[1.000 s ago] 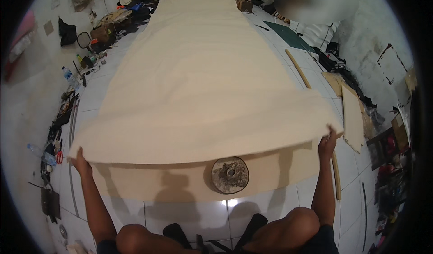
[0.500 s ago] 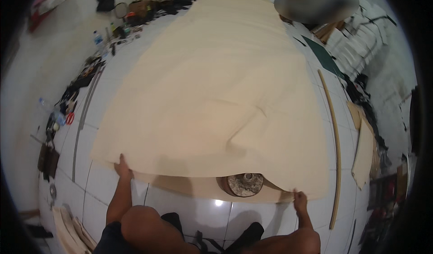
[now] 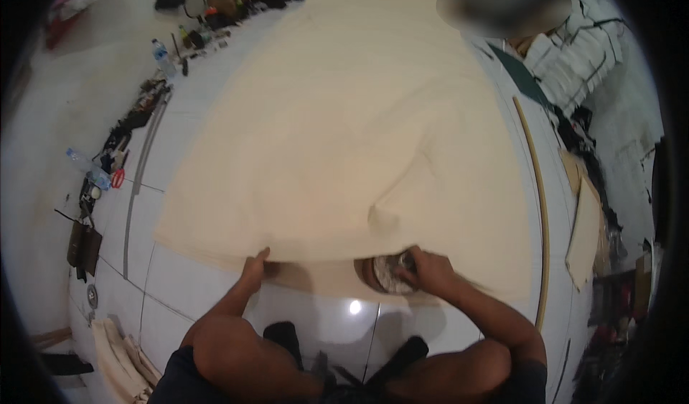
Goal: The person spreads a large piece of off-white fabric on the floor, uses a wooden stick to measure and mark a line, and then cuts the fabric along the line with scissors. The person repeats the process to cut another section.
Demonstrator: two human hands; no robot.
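A large cream sheet spreads over the floor in front of me, its near edge raised off a lower cream layer. My left hand pinches that near edge, thumb on top. Further right, my right hand is closed at the raised edge, directly over a round, stone-like weight with a brown side. The right fingers hide part of the weight's top, and whether they also touch it is unclear. A raised fold in the sheet lies beyond the weight.
On the right, a long wooden stick lies beside the sheet, with cream offcuts past it. A grey metal strip, red-handled scissors and a plastic bottle lie left. White bundles are piled far right.
Both hands have moved inward along the near edge, the right one leaving the right corner for the weight. The sheet's edge now hangs differently around the weight.
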